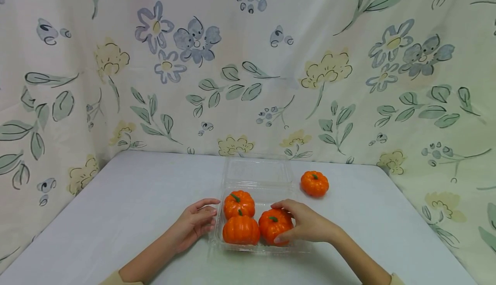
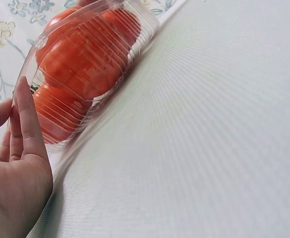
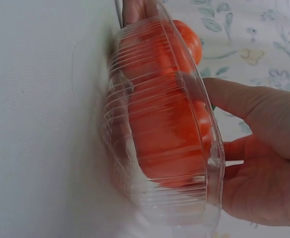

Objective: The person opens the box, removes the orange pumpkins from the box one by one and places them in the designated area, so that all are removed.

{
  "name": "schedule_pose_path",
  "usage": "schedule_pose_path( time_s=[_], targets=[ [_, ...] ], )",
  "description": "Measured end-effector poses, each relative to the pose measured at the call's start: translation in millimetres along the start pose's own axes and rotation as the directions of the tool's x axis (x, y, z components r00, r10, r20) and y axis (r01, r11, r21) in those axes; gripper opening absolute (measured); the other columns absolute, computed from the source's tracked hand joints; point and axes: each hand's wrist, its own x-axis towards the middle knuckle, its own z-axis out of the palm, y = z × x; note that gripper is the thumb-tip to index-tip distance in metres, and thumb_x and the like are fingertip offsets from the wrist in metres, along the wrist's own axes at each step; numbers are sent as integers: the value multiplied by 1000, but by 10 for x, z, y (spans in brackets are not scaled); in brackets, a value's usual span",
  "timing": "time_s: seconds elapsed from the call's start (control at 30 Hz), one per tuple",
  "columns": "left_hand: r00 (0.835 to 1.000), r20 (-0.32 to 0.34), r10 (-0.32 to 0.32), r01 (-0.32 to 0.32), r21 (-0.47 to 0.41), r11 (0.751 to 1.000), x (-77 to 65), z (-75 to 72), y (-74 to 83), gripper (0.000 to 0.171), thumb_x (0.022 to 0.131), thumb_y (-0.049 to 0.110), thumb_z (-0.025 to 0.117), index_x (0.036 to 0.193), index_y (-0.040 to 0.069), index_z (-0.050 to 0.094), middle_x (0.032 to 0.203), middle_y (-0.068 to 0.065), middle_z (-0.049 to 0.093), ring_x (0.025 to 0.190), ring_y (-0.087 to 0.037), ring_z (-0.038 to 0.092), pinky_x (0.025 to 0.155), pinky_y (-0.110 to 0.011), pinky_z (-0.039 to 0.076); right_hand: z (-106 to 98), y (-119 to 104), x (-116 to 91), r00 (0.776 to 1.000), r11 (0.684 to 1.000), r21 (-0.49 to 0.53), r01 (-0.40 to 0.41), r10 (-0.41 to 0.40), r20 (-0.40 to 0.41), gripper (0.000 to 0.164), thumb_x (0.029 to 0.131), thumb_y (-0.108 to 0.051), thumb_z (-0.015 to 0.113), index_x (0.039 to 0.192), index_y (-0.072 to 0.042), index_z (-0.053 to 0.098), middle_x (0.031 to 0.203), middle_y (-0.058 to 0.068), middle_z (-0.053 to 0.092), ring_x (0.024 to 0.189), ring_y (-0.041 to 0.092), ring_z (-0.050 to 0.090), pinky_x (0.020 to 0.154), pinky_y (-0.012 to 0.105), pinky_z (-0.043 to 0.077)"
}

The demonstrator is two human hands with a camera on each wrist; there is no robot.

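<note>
A clear plastic clamshell box (image 1: pixel 257 249) stands with its lid folded back. Inside sit three small orange pumpkins: a back left pumpkin (image 1: pixel 239 204), a front left pumpkin (image 1: pixel 241 230) and a front right pumpkin (image 1: pixel 271 224). My right hand (image 1: pixel 308 224) reaches into the box and grips the front right pumpkin between thumb and fingers; in the right wrist view this pumpkin (image 3: pixel 165 134) shows through the ribbed wall. Beside the box's left wall is my left hand (image 1: pixel 196 224), its fingers loosely bent at the rim and holding no pumpkin.
A fourth pumpkin (image 1: pixel 314 184) lies on the white table (image 1: pixel 155 190) to the right of the raised lid (image 1: pixel 257 172). Behind the table's far edge hangs a floral cloth (image 1: pixel 248 61).
</note>
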Motion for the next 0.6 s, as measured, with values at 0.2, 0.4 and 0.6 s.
schedule_pose_path(
  time_s=[0.2, 0.4, 0.6],
  targets=[
    [1000, 4, 0, 0, -9, 1000, 5, -7, -7, 22, 107, 9, 59, 128, 13, 61, 97, 4, 65, 81, -9, 64, 77, -19, 60, -40, 16, -5, 999, 999, 39, 34, -34, -1, 68, 86, -20, 88, 142, 0, 57, 137, 11, 64, 123, 33, 59, 105, 53, 54],
    [1000, 9, 5, -4, -19, 1000, 11, -2, -12, 21, 106, 8, 60, 126, 14, 62, 95, 5, 65, 81, -8, 64, 77, -20, 60, -88, 40, -20, 996, 995, 56, 86, -85, -26, 69, 86, -22, 88, 143, 0, 56, 139, 13, 62, 123, 35, 60, 105, 60, 53],
    [1000, 3, 1, 0, -23, 1000, 5, 5, -7, 20, 106, 8, 60, 125, 15, 62, 95, 5, 65, 81, -8, 64, 77, -20, 60, -117, 48, -21, 994, 991, 77, 107, -104, -37, 69, 87, -21, 88, 144, 0, 56, 142, 15, 61, 124, 35, 60, 105, 58, 53]
  ],
)
